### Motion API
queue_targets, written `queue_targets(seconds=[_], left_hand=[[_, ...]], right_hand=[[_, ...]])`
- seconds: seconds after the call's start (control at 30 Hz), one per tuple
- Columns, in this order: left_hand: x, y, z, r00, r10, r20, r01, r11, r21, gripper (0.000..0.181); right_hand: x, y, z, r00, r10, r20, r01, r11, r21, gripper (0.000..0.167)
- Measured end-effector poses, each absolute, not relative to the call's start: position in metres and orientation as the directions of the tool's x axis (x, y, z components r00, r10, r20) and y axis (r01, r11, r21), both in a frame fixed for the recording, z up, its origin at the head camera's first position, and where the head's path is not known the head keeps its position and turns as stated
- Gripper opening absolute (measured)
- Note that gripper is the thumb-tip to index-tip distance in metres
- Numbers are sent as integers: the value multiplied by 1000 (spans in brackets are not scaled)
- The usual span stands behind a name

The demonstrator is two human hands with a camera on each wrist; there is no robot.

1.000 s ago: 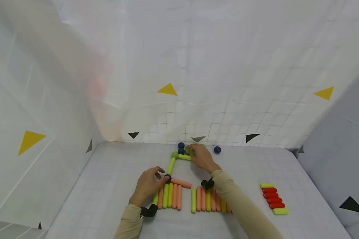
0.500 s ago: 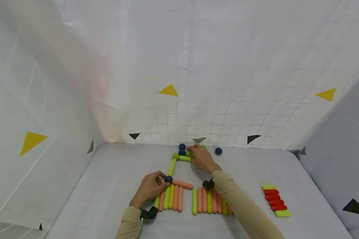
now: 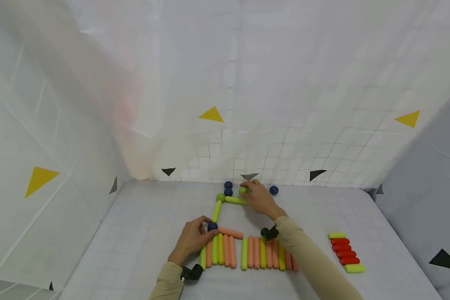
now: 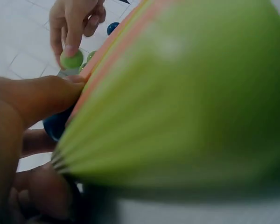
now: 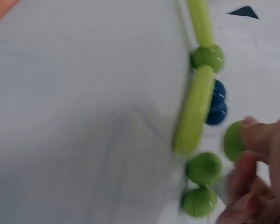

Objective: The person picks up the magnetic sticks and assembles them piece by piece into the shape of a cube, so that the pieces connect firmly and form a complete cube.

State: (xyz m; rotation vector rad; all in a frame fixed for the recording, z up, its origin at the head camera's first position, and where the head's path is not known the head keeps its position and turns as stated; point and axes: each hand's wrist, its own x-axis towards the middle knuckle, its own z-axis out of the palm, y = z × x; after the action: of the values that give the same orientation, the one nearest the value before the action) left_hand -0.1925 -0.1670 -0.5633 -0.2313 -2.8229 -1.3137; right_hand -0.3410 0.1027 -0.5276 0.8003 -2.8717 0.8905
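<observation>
My left hand (image 3: 193, 238) pinches a dark blue ball (image 3: 212, 226) between thumb and fingers. A yellow-green rod (image 3: 217, 211) runs from that ball up to a green ball (image 3: 220, 197), and an orange rod (image 3: 230, 233) extends right from it. Another yellow-green rod (image 3: 235, 200) reaches right from the green ball; its far end is free in the right wrist view. Beyond it, my right hand (image 3: 261, 199) holds a loose green ball (image 5: 233, 141) by the fingertips. Just below the held ball in the right wrist view are two more green balls (image 5: 204, 168).
Two blue balls (image 3: 228, 192) sit behind the joined rods, and a single blue ball (image 3: 273, 190) lies to the right. Orange and yellow-green rods (image 3: 244, 254) form rows near the front. At far right is a column of red rods (image 3: 343, 247) with yellow-green ones at both ends.
My right hand has picked the green ball away from beside the two blue balls, shifting slightly right. My left hand has moved a little right with its blue ball, and the left rod row has shifted too.
</observation>
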Motion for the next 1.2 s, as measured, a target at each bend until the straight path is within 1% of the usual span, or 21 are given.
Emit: queue_targets(seconds=[0.17,0.27,0.37,0.7,0.93,1.1,1.2], left_hand=[[-192,-167,-564,-990,116,79,134,612,779,38],[-193,-169,-565,-991,109,72,123,591,797,39],[-193,-171,-566,-993,96,65,109,586,803,39],[-192,-165,-567,-993,80,85,115,582,805,35],[-190,-160,-568,-991,55,123,131,601,788,35],[-189,-158,-569,-991,53,127,133,599,790,36],[-189,-159,-571,-990,59,127,137,598,790,37]], right_hand=[[-336,130,-524,-877,-468,105,-446,714,-540,34],[-334,141,-527,-888,-458,36,-392,716,-577,32],[-334,146,-530,-892,-451,-7,-347,697,-627,33],[-334,138,-541,-898,-438,-39,-261,602,-754,32],[-332,135,-545,-919,-390,-54,-199,579,-791,35],[-332,134,-550,-928,-370,-42,-181,548,-817,40],[-333,132,-552,-934,-357,-27,-180,533,-827,41]])
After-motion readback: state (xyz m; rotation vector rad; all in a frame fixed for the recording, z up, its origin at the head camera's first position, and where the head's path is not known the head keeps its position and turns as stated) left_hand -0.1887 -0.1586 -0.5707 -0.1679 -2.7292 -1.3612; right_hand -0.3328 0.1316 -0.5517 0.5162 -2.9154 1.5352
